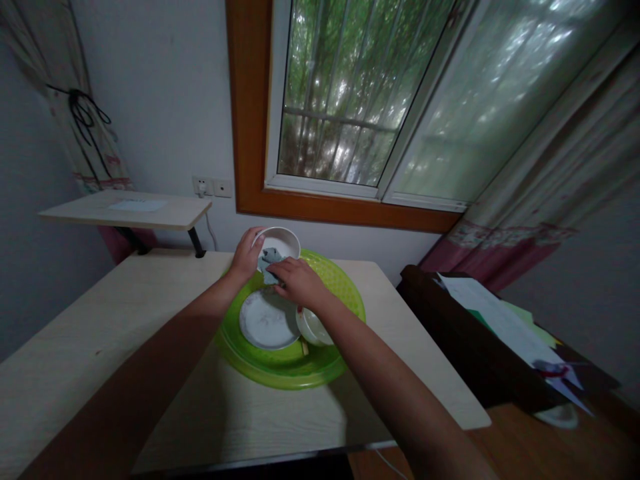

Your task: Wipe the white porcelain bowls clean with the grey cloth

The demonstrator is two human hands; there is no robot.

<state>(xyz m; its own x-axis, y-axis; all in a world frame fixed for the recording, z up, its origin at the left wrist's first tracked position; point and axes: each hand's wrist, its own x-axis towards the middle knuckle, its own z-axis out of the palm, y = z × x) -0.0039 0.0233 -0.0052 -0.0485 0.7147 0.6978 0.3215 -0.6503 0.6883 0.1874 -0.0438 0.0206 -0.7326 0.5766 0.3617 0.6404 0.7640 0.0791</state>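
My left hand [246,254] is closed on the left rim of a white bowl [283,239], which is tilted so that its inside faces me. In my right hand [299,280] is a grey-blue cloth [271,259], its fingers pressing it at the bowl's inside and near edge. Both hands are above a large green plastic basin [345,280]. A white plate [269,320] lies in the basin below them. Beside it, partly hidden by my right forearm, stands another white bowl [313,328] with a red mark. Something small and tan pokes out between plate and bowl.
The basin rests on a light wooden table [190,400]. At the back left is a raised shelf [125,210] with a paper on it. A window [345,93] is behind the table. To the right, papers [490,320] lie on dark furniture.
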